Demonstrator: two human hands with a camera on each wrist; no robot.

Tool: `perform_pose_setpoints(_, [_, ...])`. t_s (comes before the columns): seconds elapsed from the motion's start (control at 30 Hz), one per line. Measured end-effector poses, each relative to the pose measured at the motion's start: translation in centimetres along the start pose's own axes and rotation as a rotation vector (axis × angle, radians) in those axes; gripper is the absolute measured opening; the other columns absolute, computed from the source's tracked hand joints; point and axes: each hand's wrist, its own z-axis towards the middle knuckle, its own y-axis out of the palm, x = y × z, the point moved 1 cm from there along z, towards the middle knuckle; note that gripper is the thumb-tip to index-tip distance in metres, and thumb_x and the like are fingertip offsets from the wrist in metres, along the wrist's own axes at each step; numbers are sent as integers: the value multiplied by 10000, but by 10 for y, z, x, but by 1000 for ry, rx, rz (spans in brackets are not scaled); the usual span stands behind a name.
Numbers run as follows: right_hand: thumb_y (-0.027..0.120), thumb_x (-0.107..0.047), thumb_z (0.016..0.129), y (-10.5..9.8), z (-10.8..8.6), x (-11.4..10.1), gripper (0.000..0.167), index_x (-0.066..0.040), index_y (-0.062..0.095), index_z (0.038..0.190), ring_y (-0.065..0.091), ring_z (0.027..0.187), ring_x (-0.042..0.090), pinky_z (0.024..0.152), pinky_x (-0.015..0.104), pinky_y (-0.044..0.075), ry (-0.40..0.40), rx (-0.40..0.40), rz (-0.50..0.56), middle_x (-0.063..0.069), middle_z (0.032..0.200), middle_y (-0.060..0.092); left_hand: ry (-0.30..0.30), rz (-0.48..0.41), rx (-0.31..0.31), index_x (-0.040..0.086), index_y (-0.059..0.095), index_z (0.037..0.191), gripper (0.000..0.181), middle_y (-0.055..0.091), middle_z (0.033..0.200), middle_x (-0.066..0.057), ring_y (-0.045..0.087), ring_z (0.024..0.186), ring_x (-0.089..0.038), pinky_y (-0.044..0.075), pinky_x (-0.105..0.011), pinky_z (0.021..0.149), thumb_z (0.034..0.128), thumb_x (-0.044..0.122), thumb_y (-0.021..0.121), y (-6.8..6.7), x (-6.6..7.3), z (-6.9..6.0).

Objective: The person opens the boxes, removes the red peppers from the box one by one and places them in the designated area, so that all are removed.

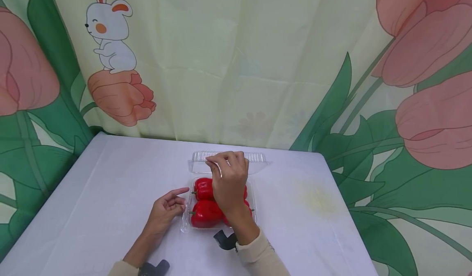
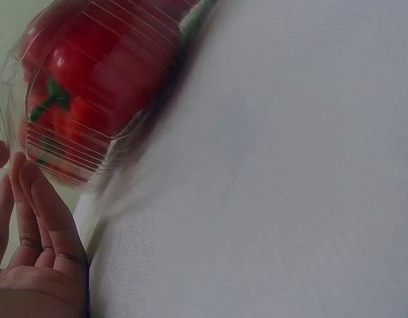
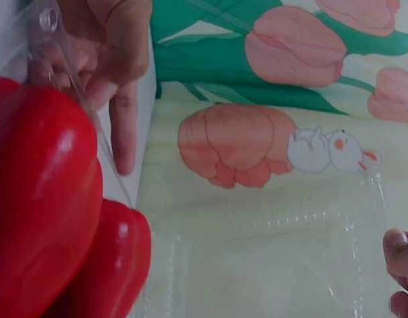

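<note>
Several red bell peppers (image 1: 206,214) with green stems lie in a clear plastic clamshell box (image 1: 184,226). Its hinged lid (image 1: 256,158) stands raised at the far side. My right hand (image 1: 231,181) reaches over the peppers and hides part of them. In the right wrist view its thumb and fingertips (image 3: 399,255) pinch the edge of the lid. Beside the box's left side, my left hand (image 1: 166,209) holds the rim between thumb and fingers, its index finger extended. In the left wrist view, its fingertips (image 2: 33,173) meet the box corner.
A white cloth covers the table (image 1: 295,210), with a faint yellowish stain (image 1: 317,200) on the right. Behind the table's far edge hangs a curtain (image 1: 236,62) printed with tulips and a rabbit. Dark wrist mounts (image 1: 225,240) sit beside the sleeves.
</note>
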Motion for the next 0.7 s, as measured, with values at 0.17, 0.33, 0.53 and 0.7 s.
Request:
perform_pose_setpoints(0.17, [884,-185,866,-4,3,11,158,-140,846,1013,636,954,206,785,373,471,28,-4,7,39,989,767,-4,-9,-4,111,640,1436,527,712,1034,-63,683,896,-134,608,-180,818,929,4,738,0,-1,0])
perform_pose_setpoints(0.33, [897,-154,846,-8,6,22,174,-120,842,1008,628,956,228,792,392,459,45,4,2,56,991,757,-5,-13,6,114,654,1420,520,709,1026,-69,683,881,-143,612,-187,802,922,-18,727,0,-2,0])
perform_pose_setpoints(0.53, [879,-128,860,-12,9,34,160,-108,837,1014,619,945,250,819,415,481,49,17,7,69,990,752,-4,-4,5,121,653,1421,522,708,1039,-77,685,894,-150,616,-189,808,922,-10,731,0,-1,0])
perform_pose_setpoints(0.7, [870,-116,868,-16,12,43,158,-103,835,1021,628,952,265,820,428,492,53,21,-8,85,996,751,-11,1,10,135,655,1421,527,705,1054,-87,691,904,-159,619,-195,818,920,-6,737,1,0,-1])
